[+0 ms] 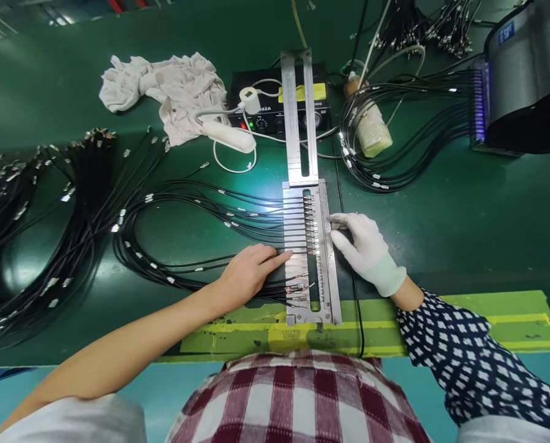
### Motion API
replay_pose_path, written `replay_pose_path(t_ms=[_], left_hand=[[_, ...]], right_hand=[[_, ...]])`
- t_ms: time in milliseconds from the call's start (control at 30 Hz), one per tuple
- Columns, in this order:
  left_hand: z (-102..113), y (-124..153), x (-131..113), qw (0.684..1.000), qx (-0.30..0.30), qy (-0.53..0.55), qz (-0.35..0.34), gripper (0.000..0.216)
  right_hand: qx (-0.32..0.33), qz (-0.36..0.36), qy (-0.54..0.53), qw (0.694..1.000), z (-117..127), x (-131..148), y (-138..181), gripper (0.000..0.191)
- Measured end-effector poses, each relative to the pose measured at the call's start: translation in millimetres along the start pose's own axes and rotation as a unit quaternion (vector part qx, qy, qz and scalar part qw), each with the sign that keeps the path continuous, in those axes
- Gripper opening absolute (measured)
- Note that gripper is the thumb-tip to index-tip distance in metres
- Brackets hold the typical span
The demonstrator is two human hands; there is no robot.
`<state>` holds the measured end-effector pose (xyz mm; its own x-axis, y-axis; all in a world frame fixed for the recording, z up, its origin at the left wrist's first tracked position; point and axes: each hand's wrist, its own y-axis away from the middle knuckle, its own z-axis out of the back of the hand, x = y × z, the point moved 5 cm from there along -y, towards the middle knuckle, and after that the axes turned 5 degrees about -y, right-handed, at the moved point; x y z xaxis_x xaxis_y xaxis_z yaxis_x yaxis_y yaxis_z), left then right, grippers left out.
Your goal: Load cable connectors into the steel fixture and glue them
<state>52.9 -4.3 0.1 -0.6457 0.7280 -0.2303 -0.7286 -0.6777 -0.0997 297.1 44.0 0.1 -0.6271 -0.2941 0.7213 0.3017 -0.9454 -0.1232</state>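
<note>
A metal slotted fixture (333, 271) lies on the green bench in front of me, with several black cables (201, 200) laid side by side in its grooves, their tips in the lit slot. My bare left hand (250, 274) lies flat on the cables just left of the fixture, index finger stretched out onto a cable at its edge. My right hand (365, 249), in a white glove, rests against the fixture's right edge, fingers extended and pressing on the rail.
A second metal bar (298, 117) extends away from the fixture. Behind it sit a black control box (275, 114), a white handpiece (229, 135), a crumpled cloth (168, 86), a small bottle (371, 126). Cable bundles (39, 221) lie left; a grey machine (524, 80) stands far right.
</note>
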Motion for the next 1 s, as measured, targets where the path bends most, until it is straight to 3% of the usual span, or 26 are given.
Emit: replay_pose_path(t_ms=[167,267,400,533,733,1000], left_hand=[[8.2,9.2,-6.2,0.977,0.047,0.174,0.115,0.020],[7.5,13.3,-11.7,0.967,0.063,0.207,0.131,0.014],[8.2,7.3,-4.8,0.961,0.003,0.229,0.153,0.013],[11.3,-10.8,-2.9,0.988,-0.060,0.120,0.075,0.018],[8.4,-24.2,-11.0,0.998,-0.053,0.002,-0.025,0.030],[9.0,-25.4,-8.9,0.993,-0.088,0.068,-0.047,0.026]], right_hand=[[0.007,0.025,-0.010,1.000,-0.2,4.4,13.2,0.031],[0.001,0.021,-0.006,1.000,-0.4,3.9,15.2,0.030],[0.006,0.012,-0.006,1.000,-1.5,2.9,12.2,0.028],[0.005,0.010,0.003,1.000,-0.9,3.6,10.3,0.027],[0.010,-0.003,-0.003,1.000,-1.5,1.6,10.3,0.028],[0.011,-0.007,-0.017,1.000,0.0,3.0,7.8,0.027]])
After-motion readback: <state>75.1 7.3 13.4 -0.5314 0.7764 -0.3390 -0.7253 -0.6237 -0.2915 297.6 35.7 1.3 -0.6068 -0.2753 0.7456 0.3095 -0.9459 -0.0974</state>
